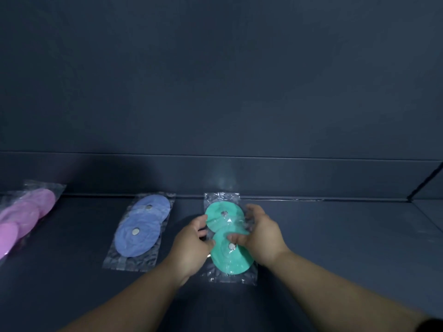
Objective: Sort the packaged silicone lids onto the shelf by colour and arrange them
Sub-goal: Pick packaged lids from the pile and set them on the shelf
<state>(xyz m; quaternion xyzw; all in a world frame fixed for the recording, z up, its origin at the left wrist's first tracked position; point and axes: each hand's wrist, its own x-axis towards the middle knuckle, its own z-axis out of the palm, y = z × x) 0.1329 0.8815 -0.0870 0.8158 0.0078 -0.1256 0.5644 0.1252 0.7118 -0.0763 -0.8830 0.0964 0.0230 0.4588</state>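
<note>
A clear packet of green silicone lids (231, 259) lies on the dark shelf (335, 248) near its middle. My left hand (191, 245) holds the packet's left edge, fingers curled on the plastic. My right hand (259, 233) grips the packet from the right, thumb on top between the two green discs. To the left lies a packet of blue lids (140, 232), flat and untouched. Further left, at the frame's edge, a packet of pink lids (24, 219) lies at a slant, partly cut off.
The shelf's dark back wall (215, 92) rises behind a low ledge (287, 178). A side wall (429, 188) closes the shelf at the far right. Bare shelf surface stretches right of the green packet and in front of all three packets.
</note>
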